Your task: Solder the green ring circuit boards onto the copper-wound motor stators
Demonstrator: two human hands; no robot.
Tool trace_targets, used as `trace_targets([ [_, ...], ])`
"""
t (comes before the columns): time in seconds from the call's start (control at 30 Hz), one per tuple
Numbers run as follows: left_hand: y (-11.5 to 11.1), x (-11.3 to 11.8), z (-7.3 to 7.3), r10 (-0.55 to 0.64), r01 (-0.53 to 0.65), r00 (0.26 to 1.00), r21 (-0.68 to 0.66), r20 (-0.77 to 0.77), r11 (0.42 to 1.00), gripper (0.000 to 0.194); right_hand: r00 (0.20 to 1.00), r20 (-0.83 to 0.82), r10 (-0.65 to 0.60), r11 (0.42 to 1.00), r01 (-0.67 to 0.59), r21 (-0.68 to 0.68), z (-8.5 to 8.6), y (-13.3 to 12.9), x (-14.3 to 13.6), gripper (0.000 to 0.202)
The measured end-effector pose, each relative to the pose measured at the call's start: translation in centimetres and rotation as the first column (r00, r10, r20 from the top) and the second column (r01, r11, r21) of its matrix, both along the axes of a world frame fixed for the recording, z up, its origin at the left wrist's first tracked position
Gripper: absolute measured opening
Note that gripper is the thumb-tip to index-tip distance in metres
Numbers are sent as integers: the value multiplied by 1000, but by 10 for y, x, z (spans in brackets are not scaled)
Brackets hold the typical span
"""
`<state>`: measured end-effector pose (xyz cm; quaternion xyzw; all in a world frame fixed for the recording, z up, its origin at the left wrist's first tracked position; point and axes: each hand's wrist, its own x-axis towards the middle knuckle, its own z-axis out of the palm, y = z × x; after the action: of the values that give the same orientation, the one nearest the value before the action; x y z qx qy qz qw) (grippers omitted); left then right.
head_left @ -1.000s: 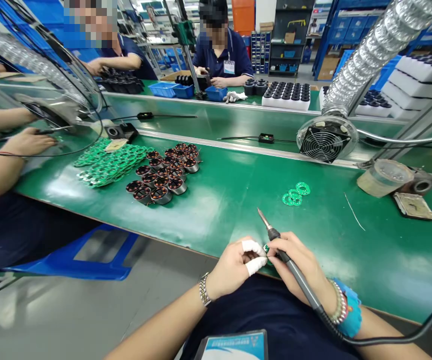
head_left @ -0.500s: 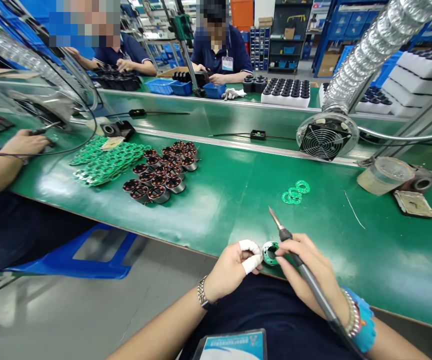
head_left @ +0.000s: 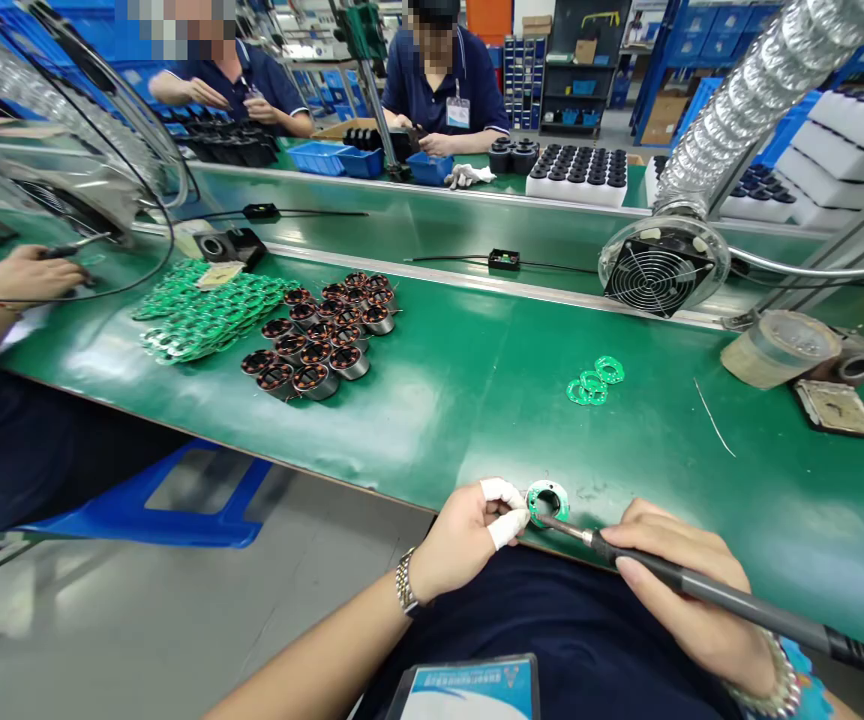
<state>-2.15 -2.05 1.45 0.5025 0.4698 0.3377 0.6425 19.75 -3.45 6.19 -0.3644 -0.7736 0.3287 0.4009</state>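
Observation:
At the table's front edge sits a small motor stator topped by a green ring-shaped circuit board [head_left: 561,500]. My left hand [head_left: 469,530], white covers on thumb and forefinger, pinches its left side. Whether a thin wire is also between these fingertips is hard to see. In my right hand [head_left: 691,580] is a soldering iron [head_left: 672,573], held like a pen and pointing left. Its metal tip lies at the lower left of the ring, close to my left fingertips. A few loose green ring boards [head_left: 594,384] lie farther back on the table.
Wound stators [head_left: 316,350] stand in a group left of centre, beside a heap of green boards [head_left: 207,310]. A fan [head_left: 657,278], a plastic tub [head_left: 777,350] and a solder wire piece [head_left: 715,418] are to the right. A co-worker's hand [head_left: 23,275] works at far left.
My right hand has moved right and slightly down, its fingers off the ring board. The soldering iron has swung from pointing up and away to pointing left, its tip now at the board.

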Motion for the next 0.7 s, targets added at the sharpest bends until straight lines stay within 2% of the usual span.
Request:
trace_targets([
  [0.7, -1, 1, -2, 46, -45, 999, -39, 8, 998, 12, 997, -4, 79, 996, -79, 32, -2, 1, 5, 26],
])
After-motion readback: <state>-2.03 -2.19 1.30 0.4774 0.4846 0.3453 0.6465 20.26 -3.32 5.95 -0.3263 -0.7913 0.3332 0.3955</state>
